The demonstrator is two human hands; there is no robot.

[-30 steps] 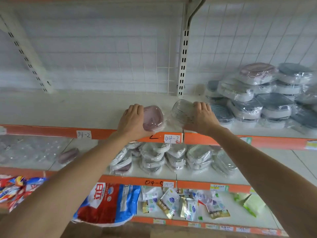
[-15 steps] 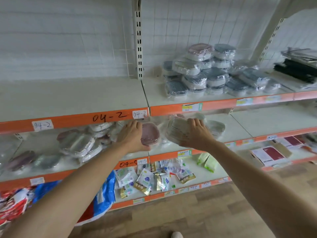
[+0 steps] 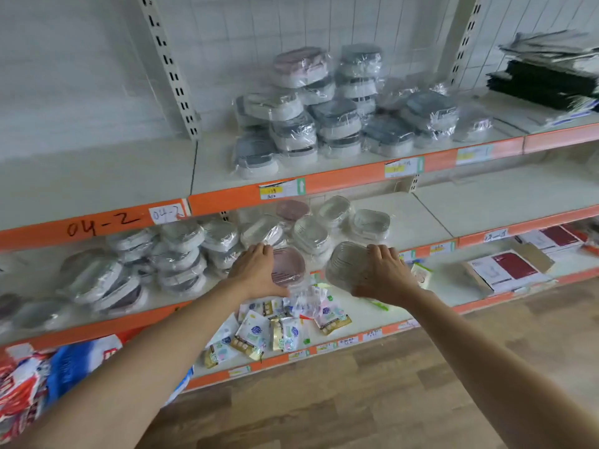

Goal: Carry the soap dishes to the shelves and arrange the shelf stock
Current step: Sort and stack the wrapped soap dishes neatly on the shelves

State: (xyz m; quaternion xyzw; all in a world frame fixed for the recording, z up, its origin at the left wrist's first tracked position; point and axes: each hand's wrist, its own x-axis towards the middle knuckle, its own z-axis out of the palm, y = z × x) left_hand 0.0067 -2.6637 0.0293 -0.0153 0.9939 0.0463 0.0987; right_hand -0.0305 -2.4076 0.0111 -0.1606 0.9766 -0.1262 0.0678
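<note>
My left hand [image 3: 256, 270] grips a pink soap dish [image 3: 289, 266] wrapped in clear plastic. In my right hand [image 3: 385, 275] is a grey-clear wrapped soap dish [image 3: 347, 266]. Both dishes hang just in front of the middle shelf [image 3: 431, 218], at its orange front edge. Several wrapped soap dishes [image 3: 311, 234] lie on that shelf behind my hands, with more piled to the left [image 3: 175, 254]. On the upper shelf [image 3: 97, 179] sits a heap of grey and white wrapped dishes [image 3: 327, 121].
Small sachets [image 3: 278, 332] lie on the lower shelf under my hands. Red and blue bags [image 3: 39, 374] sit at the lower left, boxed goods [image 3: 505, 267] at the right. Dark flat packs [image 3: 547, 82] occupy the upper right. Wooden floor [image 3: 356, 400] runs below.
Both hands came down with their dishes from the upper shelf marked 04-2 to the middle shelf's front. The view swung to the right and pulled back.
</note>
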